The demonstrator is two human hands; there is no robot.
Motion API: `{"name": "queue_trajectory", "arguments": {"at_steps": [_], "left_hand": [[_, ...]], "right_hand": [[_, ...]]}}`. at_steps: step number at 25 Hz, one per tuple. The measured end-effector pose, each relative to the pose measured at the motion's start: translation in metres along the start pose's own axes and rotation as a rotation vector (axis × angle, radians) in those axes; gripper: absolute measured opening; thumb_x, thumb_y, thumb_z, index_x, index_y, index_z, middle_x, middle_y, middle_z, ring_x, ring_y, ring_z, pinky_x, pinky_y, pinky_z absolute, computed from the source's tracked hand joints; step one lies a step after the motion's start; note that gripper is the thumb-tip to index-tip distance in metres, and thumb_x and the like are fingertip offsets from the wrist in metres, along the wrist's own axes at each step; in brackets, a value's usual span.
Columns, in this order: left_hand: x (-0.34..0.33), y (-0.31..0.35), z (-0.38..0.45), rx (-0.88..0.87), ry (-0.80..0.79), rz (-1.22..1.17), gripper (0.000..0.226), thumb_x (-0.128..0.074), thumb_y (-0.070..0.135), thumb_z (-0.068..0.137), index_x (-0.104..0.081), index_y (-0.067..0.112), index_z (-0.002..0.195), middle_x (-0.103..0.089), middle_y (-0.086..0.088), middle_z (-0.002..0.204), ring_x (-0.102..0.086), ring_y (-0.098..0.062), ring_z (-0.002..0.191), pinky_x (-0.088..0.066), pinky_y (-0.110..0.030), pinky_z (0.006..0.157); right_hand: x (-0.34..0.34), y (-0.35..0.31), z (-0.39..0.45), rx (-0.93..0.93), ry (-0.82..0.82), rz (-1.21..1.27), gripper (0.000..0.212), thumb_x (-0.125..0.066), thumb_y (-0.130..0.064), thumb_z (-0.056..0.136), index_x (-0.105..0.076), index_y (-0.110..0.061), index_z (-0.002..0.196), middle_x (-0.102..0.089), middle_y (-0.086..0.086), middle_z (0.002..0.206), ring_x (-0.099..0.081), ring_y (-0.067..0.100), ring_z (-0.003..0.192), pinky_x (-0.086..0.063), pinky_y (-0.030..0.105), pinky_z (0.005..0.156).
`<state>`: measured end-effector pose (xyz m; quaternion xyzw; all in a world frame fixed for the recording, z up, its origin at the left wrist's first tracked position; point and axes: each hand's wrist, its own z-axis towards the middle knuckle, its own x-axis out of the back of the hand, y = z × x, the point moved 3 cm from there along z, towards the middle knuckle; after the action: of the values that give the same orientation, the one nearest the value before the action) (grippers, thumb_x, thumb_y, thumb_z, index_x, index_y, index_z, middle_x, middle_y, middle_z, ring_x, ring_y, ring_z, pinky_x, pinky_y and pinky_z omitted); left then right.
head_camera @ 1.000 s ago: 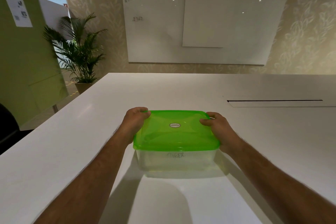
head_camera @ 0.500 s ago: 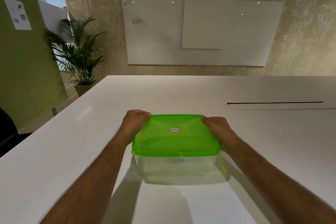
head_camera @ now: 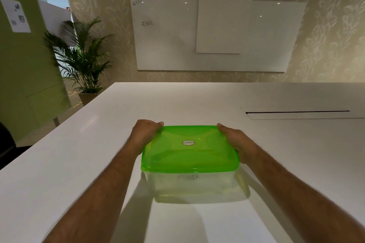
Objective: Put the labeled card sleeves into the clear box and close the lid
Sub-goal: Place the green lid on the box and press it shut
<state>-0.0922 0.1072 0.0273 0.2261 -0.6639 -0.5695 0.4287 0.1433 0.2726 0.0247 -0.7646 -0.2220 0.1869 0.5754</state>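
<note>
A clear plastic box (head_camera: 194, 187) stands on the white table (head_camera: 79, 154) with a translucent green lid (head_camera: 189, 150) seated on top. Handwriting shows faintly through its near wall; I cannot make out the card sleeves inside. My left hand (head_camera: 145, 135) grips the lid's far left corner, fingers curled over the edge. My right hand (head_camera: 235, 139) grips the far right corner the same way. A small oval sticker sits in the lid's middle.
A long cable slot (head_camera: 296, 113) is cut into the table at the right. A potted palm (head_camera: 83, 61) stands off the table's left edge. Whiteboards (head_camera: 217, 33) hang on the far wall. A dark chair (head_camera: 6, 144) sits at far left.
Both hands have slid a little toward the lid's far corners, and the view has tilted slightly. The box has stayed in place.
</note>
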Motion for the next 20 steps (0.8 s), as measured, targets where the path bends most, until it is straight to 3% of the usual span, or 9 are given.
{"name": "queue_trajectory", "arguments": {"at_steps": [5, 10, 13, 16, 17, 20], "left_hand": [[0.0, 0.003, -0.002, -0.016, -0.014, -0.005, 0.028, -0.076, 0.028, 0.082, -0.062, 0.006, 0.073, -0.053, -0.016, 0.071, -0.05, -0.024, 0.066, -0.041, -0.034, 0.065], [-0.001, 0.002, 0.001, -0.011, -0.011, -0.012, 0.028, -0.078, 0.029, 0.08, -0.062, 0.006, 0.075, -0.055, -0.016, 0.074, -0.052, -0.024, 0.066, -0.042, -0.033, 0.065], [0.001, -0.002, 0.003, 0.053, -0.013, -0.062, 0.036, -0.081, 0.033, 0.076, -0.065, 0.002, 0.079, -0.067, -0.015, 0.081, -0.064, -0.029, 0.07, -0.053, -0.036, 0.071], [0.009, -0.009, 0.003, 0.162, -0.135, -0.052, 0.054, -0.082, 0.049, 0.071, -0.072, 0.005, 0.1, -0.075, -0.014, 0.09, -0.073, -0.027, 0.074, -0.06, -0.034, 0.066], [0.013, -0.011, 0.004, 0.183, -0.193, -0.006, 0.063, -0.079, 0.058, 0.069, -0.072, 0.006, 0.102, -0.075, -0.013, 0.089, -0.072, -0.025, 0.072, -0.058, -0.031, 0.063], [0.019, -0.018, 0.006, 0.223, -0.346, 0.118, 0.081, -0.069, 0.083, 0.055, -0.069, 0.014, 0.097, -0.061, -0.01, 0.089, -0.06, -0.026, 0.078, -0.049, -0.035, 0.073]], "right_hand": [[0.0, -0.004, -0.001, 0.012, -0.026, -0.005, 0.044, -0.065, -0.033, 0.092, -0.065, 0.005, 0.113, -0.069, 0.024, 0.11, -0.068, 0.033, 0.083, -0.057, 0.044, 0.081], [0.002, -0.003, -0.001, 0.05, -0.001, 0.006, 0.043, -0.07, -0.023, 0.089, -0.064, 0.014, 0.11, -0.068, 0.031, 0.11, -0.066, 0.036, 0.084, -0.054, 0.054, 0.089], [0.002, -0.005, -0.001, 0.092, 0.018, -0.014, 0.042, -0.071, -0.023, 0.088, -0.065, 0.015, 0.107, -0.067, 0.033, 0.108, -0.066, 0.037, 0.084, -0.054, 0.056, 0.09], [0.003, -0.005, -0.001, 0.102, 0.019, -0.025, 0.042, -0.071, -0.023, 0.088, -0.065, 0.014, 0.106, -0.067, 0.034, 0.107, -0.066, 0.038, 0.087, -0.052, 0.059, 0.091], [0.003, -0.005, 0.0, 0.107, 0.017, -0.026, 0.042, -0.071, -0.023, 0.088, -0.066, 0.014, 0.106, -0.067, 0.034, 0.107, -0.066, 0.038, 0.088, -0.052, 0.059, 0.091], [0.003, -0.004, 0.003, 0.125, 0.017, -0.023, 0.042, -0.07, -0.023, 0.089, -0.066, 0.014, 0.105, -0.068, 0.034, 0.106, -0.066, 0.036, 0.082, -0.054, 0.055, 0.088]]}}
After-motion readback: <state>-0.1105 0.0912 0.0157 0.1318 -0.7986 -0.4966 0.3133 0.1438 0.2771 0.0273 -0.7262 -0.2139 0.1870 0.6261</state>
